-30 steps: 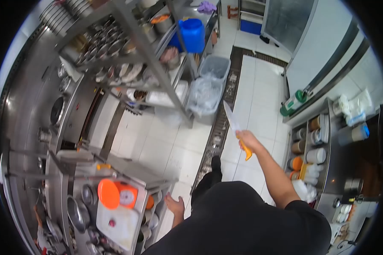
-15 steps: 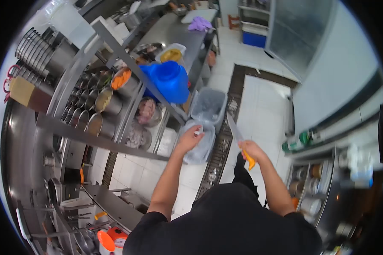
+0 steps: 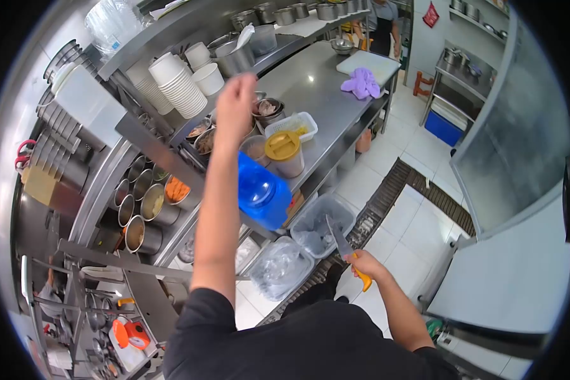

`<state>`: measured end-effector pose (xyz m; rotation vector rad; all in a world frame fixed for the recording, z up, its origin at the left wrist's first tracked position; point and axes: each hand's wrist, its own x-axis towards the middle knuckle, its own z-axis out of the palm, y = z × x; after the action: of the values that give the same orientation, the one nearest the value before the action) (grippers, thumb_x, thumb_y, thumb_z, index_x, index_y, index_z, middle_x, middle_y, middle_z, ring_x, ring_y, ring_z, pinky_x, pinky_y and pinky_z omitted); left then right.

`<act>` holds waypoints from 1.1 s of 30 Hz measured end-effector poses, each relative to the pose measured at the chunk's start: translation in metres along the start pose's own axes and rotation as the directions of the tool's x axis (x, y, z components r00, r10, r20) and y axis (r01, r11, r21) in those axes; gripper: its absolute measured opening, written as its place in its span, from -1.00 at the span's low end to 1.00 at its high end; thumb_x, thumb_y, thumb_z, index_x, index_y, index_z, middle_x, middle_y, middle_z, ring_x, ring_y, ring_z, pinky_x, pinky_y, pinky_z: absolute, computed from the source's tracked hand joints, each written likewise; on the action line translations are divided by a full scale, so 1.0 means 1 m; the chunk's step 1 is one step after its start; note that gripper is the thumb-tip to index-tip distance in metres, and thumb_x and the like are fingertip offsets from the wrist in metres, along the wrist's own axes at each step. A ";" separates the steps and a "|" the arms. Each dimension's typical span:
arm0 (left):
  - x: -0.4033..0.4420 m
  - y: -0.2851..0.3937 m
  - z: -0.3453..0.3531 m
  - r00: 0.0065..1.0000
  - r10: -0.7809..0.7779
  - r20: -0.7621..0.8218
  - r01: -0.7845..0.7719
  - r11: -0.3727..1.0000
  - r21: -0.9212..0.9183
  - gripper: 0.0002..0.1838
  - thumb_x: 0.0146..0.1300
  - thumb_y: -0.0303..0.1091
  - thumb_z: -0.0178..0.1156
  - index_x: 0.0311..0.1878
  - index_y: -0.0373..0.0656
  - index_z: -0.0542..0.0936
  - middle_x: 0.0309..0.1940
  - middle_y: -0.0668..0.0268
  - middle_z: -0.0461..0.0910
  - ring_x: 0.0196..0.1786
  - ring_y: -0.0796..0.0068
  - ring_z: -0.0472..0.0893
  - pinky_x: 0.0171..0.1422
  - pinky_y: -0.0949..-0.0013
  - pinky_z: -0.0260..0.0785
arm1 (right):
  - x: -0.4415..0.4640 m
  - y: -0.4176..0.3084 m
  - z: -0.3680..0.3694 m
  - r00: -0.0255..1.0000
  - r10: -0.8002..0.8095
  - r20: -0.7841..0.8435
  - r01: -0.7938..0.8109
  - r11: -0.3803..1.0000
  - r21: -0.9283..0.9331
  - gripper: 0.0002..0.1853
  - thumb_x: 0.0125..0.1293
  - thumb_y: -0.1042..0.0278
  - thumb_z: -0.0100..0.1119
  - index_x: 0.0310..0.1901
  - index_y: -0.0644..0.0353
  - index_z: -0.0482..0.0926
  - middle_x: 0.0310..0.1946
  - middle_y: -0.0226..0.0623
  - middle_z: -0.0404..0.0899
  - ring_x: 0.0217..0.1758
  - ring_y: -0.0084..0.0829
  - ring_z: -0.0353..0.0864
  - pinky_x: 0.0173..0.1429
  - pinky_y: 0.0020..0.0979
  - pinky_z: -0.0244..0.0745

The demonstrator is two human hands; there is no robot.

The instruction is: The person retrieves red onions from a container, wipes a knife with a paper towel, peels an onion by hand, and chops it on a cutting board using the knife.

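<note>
Comparing with half a second ago, I notice from my distant seat that the bare left hand (image 3: pixel 236 104) is now raised high, past the grey metal shelf frame (image 3: pixel 149 145), while before it was low. In my view it appears near the tall stack of white round cups (image 3: pixel 177 85), but whether it touches anything there, I cannot tell. Its fingers seem curled together; they are blurred, so I also cannot tell if they pinch something. The bare right hand (image 3: pixel 364 263) keeps the long steel knife with yellow handle (image 3: pixel 341 244), its fingers wrapped around this handle. The blade now appears across the translucent grey plastic tub (image 3: pixel 323 206), where earlier it appeared over the dark floor drain (image 3: pixel 379 199). Just beside this tub is a second grey tub with clear plastic bags (image 3: pixel 282 269). Beside the left forearm I see the bright blue plastic jug (image 3: pixel 259 193), and near it the round container with mustard-yellow lid (image 3: pixel 284 147). For the work, I judge this change means that the knife is only carried, cutting nothing, and the left hand is the busier one.
</note>
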<state>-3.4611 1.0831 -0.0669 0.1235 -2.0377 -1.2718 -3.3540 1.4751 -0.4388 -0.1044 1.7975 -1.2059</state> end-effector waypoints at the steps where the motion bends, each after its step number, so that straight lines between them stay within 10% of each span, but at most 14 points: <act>1: 0.055 -0.008 0.003 0.992 0.086 -0.090 -0.069 0.980 0.185 -0.53 0.59 0.04 0.21 0.08 -0.24 0.76 -0.40 0.28 0.70 -0.37 0.49 0.63 -0.16 0.32 0.53 | 0.014 -0.007 -0.010 1.000 -0.007 0.006 0.007 1.000 0.009 -0.55 0.55 0.00 0.31 -0.11 0.34 0.53 -0.48 -0.31 0.57 -0.58 -0.46 0.57 -0.46 -0.35 0.55; 6: 0.283 -0.105 -0.002 0.939 0.312 -0.145 -0.127 0.706 0.697 -0.46 0.48 0.17 0.22 0.16 -0.10 0.79 0.01 0.05 0.82 0.05 -0.03 0.79 0.18 0.06 0.60 | 0.062 -0.046 -0.057 1.000 -0.006 0.027 0.007 0.999 -0.047 -0.57 0.57 0.02 0.30 -0.13 0.32 0.50 -0.49 -0.31 0.56 -0.60 -0.47 0.55 -0.49 -0.36 0.53; 9: 0.331 -0.135 -0.003 0.999 -0.038 -0.020 0.041 0.674 0.737 -0.41 0.41 0.26 0.27 0.15 -0.06 0.81 -0.04 0.14 0.84 -0.01 0.06 0.81 0.19 0.12 0.61 | 0.084 -0.067 -0.077 0.997 0.000 0.073 0.002 0.999 -0.032 -0.58 0.57 0.02 0.29 -0.14 0.30 0.49 -0.50 -0.31 0.55 -0.60 -0.47 0.55 -0.50 -0.38 0.51; 17: 0.328 -0.134 0.000 0.957 -0.243 -0.161 0.273 0.940 0.204 -0.68 0.24 -0.18 0.59 0.02 -0.07 0.88 -0.20 0.29 0.85 -0.15 0.52 0.76 -0.02 0.35 0.60 | 0.133 -0.103 -0.117 0.980 0.015 0.200 -0.006 0.999 -0.045 -0.62 0.57 0.04 0.29 -0.14 0.25 0.50 -0.51 -0.32 0.53 -0.60 -0.46 0.53 -0.51 -0.37 0.49; 21: 0.380 -0.197 -0.012 0.942 -0.334 0.010 0.325 0.921 0.214 -0.31 0.42 0.10 0.28 0.31 -0.38 0.61 0.24 -0.07 0.68 0.26 0.06 0.66 0.34 0.04 0.50 | 0.165 -0.099 -0.133 0.955 0.053 0.292 -0.021 0.994 -0.112 -0.64 0.58 0.06 0.28 -0.14 0.23 0.51 -0.52 -0.33 0.53 -0.59 -0.45 0.53 -0.50 -0.34 0.48; 27: 0.340 -0.157 0.031 0.927 -0.270 -0.260 0.373 0.732 0.570 -0.20 0.14 0.40 0.46 0.18 -0.12 0.81 0.16 -0.01 0.75 0.18 0.14 0.74 0.29 0.23 0.54 | 0.185 -0.127 -0.160 0.897 0.091 0.433 0.053 0.949 -0.309 -0.57 0.58 0.00 0.29 -0.17 0.27 0.50 -0.51 -0.30 0.59 -0.59 -0.45 0.58 -0.47 -0.35 0.52; 33: 0.355 -0.171 0.012 0.860 -0.457 -0.227 0.508 0.810 0.294 -0.40 0.46 0.18 0.27 0.25 -0.16 0.71 0.10 0.11 0.74 0.20 0.23 0.65 0.33 0.13 0.43 | 0.214 -0.127 -0.187 0.873 0.092 0.480 0.074 0.945 -0.317 -0.57 0.59 -0.01 0.28 -0.15 0.28 0.51 -0.51 -0.29 0.60 -0.59 -0.44 0.59 -0.45 -0.35 0.54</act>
<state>-3.7778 0.8524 -0.0240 0.9326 -2.1541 -1.1292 -3.6602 1.4247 -0.4655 -0.5470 1.5180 -0.7678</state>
